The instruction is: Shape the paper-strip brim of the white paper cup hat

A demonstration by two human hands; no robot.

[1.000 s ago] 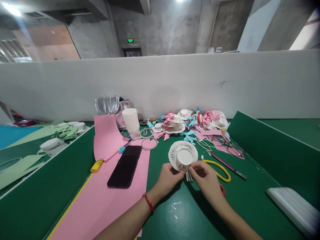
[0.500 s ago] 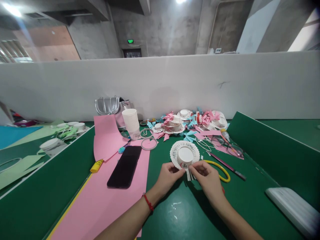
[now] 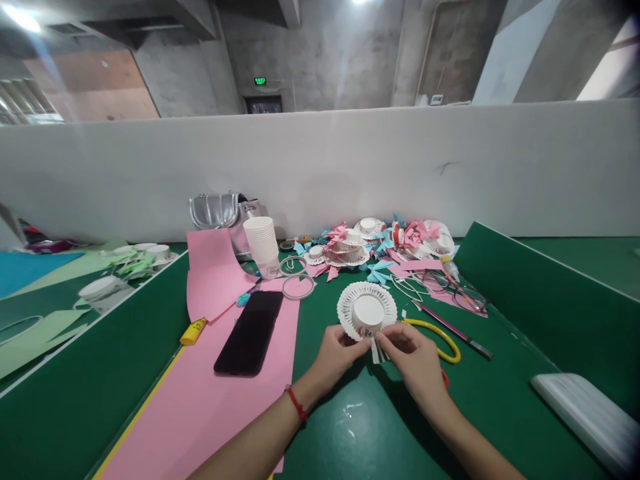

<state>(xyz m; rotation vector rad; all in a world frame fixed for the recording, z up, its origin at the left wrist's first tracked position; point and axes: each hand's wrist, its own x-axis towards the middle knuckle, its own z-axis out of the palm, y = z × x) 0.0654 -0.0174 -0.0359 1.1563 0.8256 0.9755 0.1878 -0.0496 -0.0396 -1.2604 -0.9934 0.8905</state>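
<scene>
— Can we read any writing here?
— Hardly. We see a green sign [image 3: 261, 81] glowing over the far doorway, but its letters are too small for us. The paper cup [image 3: 367, 311] carries a red and dark print on its near wall, which is also too blurred to read.
— Where does that cup sit?
— We find it upside down on the green table [image 3: 345, 427], base up. Its wall is cut into strips that fan out flat like a brim. It lies just beyond our fingertips, between the two hands.
— And the hands?
— Our left hand [image 3: 336, 352] pinches the near left edge of the fan, thumb and fingers pressed together on it. Our right hand [image 3: 413, 360] pinches a few loose strips that hang at the near edge, fingers closed on them.
— What lies around us?
— A black phone [image 3: 250, 332] rests on pink paper [image 3: 200, 413] to the left, well apart from the cup. Yellow-handled scissors [image 3: 443, 340] lie just beside the right hand, partly hidden by it. A stack of cups [image 3: 261, 243] stands farther back, near a silver bag [image 3: 220, 210].
</scene>
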